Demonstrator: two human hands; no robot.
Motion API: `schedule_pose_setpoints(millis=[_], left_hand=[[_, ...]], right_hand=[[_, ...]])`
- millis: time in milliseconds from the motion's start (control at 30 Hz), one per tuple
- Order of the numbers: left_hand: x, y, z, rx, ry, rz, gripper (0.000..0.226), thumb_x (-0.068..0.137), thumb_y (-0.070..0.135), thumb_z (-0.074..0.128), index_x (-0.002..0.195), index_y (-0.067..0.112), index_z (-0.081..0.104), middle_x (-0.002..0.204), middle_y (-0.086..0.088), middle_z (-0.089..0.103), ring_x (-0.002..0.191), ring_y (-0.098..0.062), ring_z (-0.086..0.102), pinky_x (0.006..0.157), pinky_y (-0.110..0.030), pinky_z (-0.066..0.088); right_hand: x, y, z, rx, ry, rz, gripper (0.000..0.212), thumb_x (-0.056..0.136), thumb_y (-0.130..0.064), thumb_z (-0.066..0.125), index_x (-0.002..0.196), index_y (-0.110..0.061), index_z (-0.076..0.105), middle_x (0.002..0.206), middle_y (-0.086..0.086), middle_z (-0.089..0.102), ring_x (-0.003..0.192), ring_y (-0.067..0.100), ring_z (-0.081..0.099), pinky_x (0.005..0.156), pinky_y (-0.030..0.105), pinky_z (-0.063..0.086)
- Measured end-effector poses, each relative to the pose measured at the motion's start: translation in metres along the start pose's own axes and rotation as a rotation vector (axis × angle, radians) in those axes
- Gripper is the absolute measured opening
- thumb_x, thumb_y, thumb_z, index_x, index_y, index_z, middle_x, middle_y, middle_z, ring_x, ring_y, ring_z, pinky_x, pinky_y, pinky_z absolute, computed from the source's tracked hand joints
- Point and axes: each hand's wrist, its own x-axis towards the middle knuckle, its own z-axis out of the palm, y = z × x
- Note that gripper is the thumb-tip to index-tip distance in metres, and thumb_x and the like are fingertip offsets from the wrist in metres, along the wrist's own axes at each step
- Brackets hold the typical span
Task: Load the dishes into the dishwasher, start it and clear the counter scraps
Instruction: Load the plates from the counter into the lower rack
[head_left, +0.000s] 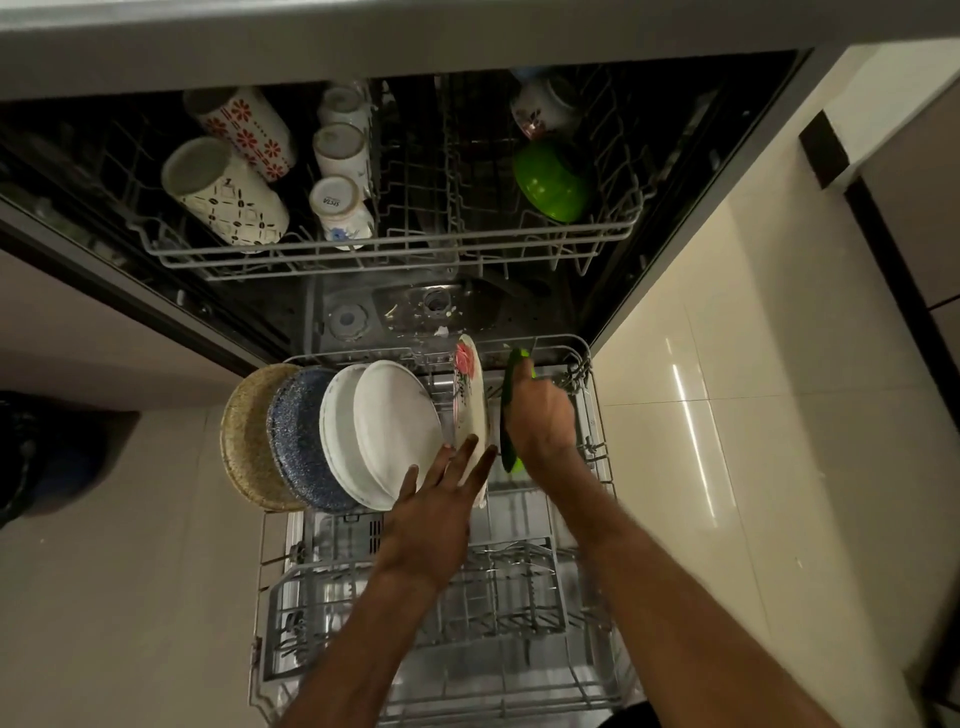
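Note:
The dishwasher stands open with its lower rack (597, 457) pulled out. On edge in that rack stand a woven tan plate (247, 436), a blue speckled plate (293, 436), two white plates (395, 426) and a flowered plate (470, 395). My left hand (436, 519) reaches forward with straight fingers touching the flowered plate's near edge. My right hand (540, 415) grips a green plate (511, 384), upright just right of the flowered plate.
The upper rack (395, 254) holds several patterned mugs (228, 197), white cups (340, 150), a green bowl (553, 179) and a jar (545, 106). An empty cutlery basket (415, 608) sits at the near end of the lower rack. Glossy tiled floor (753, 415) lies to the right.

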Motion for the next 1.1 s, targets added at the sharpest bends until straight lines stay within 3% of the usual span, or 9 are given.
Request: schedule_pose_setpoints(millis=[67,200,467,700,900,1000,1100], left_hand=[[0.006,0.000,-0.002,0.005,-0.013,0.007,0.089,0.098,0.013,0.047,0.155,0.034,-0.019,0.164,0.009,-0.021,0.153,-0.016,-0.009,0.124,-0.044,0.015],[0.014,0.003,-0.001,0.009,-0.005,0.015,0.084,0.101,0.016,0.045,0.157,0.030,-0.015,0.164,0.009,-0.021,0.153,-0.015,-0.010,0.124,-0.044,0.015],[0.017,0.008,0.006,-0.003,-0.002,-0.001,0.082,0.101,0.017,0.044,0.157,0.026,-0.015,0.166,0.007,-0.016,0.154,-0.014,-0.007,0.124,-0.042,0.017],[0.017,0.009,0.008,-0.014,0.000,0.000,0.083,0.100,0.017,0.047,0.158,0.024,-0.013,0.166,0.003,-0.011,0.154,-0.016,-0.003,0.123,-0.042,0.019],[0.019,0.009,0.012,0.000,-0.002,0.010,0.081,0.101,0.017,0.043,0.157,0.023,-0.014,0.166,0.003,-0.011,0.154,-0.015,-0.002,0.123,-0.043,0.019],[0.018,0.010,0.014,-0.032,0.028,0.005,0.081,0.099,0.017,0.049,0.158,0.022,-0.006,0.166,0.001,-0.003,0.154,-0.016,0.006,0.119,-0.046,0.029],[0.018,0.007,0.014,-0.005,0.012,0.007,0.082,0.100,0.018,0.047,0.158,0.023,-0.011,0.166,0.002,-0.010,0.154,-0.015,0.000,0.122,-0.044,0.023]], right_hand=[[0.001,0.014,-0.016,0.010,0.024,0.072,0.041,0.101,-0.011,0.049,0.140,-0.006,0.035,0.087,0.009,0.064,0.070,0.021,0.063,0.052,0.027,0.046],[0.010,0.040,-0.035,-0.021,0.068,0.103,0.053,0.093,0.000,0.053,0.143,-0.005,0.035,0.104,0.019,0.068,0.089,0.038,0.067,0.066,0.043,0.054],[0.015,0.044,-0.024,-0.070,0.033,0.024,0.052,0.096,-0.004,0.055,0.143,-0.003,0.032,0.109,0.020,0.067,0.088,0.037,0.069,0.071,0.047,0.060],[0.008,0.039,-0.009,-0.213,-0.083,-0.153,0.064,0.094,-0.006,0.060,0.146,-0.003,0.024,0.110,0.017,0.067,0.087,0.030,0.071,0.066,0.035,0.056],[0.016,0.039,0.010,-0.075,-0.011,-0.153,0.060,0.097,-0.005,0.055,0.148,-0.011,0.023,0.098,0.012,0.066,0.076,0.026,0.069,0.058,0.031,0.054],[0.019,0.029,0.027,-0.031,-0.025,-0.169,0.056,0.100,-0.006,0.050,0.149,-0.014,0.023,0.081,0.005,0.057,0.061,0.015,0.060,0.049,0.024,0.048],[0.019,0.023,0.046,0.010,-0.028,-0.153,0.052,0.101,-0.008,0.047,0.147,-0.016,0.024,0.077,0.002,0.052,0.051,0.006,0.045,0.041,0.018,0.033]])
